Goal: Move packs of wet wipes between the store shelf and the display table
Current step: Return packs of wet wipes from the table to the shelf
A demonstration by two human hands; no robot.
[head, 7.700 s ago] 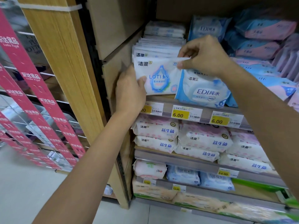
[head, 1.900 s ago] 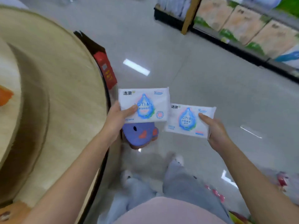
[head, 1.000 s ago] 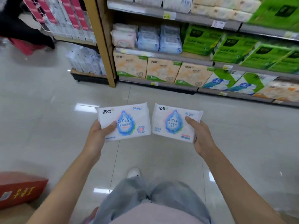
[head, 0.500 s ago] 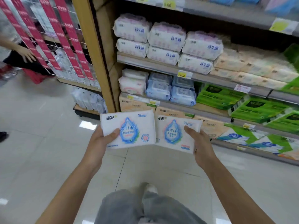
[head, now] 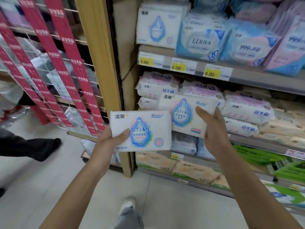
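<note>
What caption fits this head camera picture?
Left hand grips left pack, right hand grips right pack, facing the shelf.

On my left hand point(head: 112, 139) the fingers hide behind the front pack point(head: 145, 129), which covers a corner of the rear pack point(head: 186, 113); I can't read the small print on the price tags point(head: 183, 67).

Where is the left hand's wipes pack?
In the head view, the left pack sits centre, gripped by the left hand, just left of the right pack in the right hand.

Pale tiled floor point(head: 173, 204), wooden shelf post point(head: 96, 55)
</note>
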